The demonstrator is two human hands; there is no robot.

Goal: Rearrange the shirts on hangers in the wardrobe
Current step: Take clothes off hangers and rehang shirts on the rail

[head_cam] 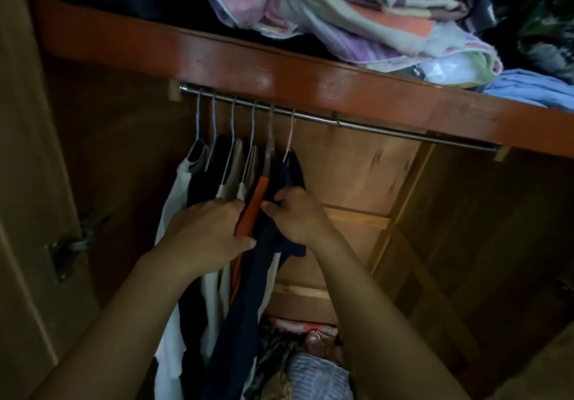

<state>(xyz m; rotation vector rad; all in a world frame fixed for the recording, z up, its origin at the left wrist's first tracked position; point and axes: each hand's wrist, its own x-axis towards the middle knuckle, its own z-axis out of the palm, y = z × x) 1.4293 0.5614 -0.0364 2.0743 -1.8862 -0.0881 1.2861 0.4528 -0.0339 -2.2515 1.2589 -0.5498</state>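
Sorting underway: left hand (206, 228), fingers straight, presses shirts (217, 175) left; right hand (295, 216) pinches navy shirt (289, 175). Next: slide its hanger (290, 134) along rail (388, 129).

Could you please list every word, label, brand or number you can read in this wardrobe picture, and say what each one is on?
None: no readable text shows anywhere.
Hanging shirts: no print or tag visible.
Folded cloth on the shelf: coloured patterns only, no letters.
Cloth at the bottom: too dark and blurred to tell.
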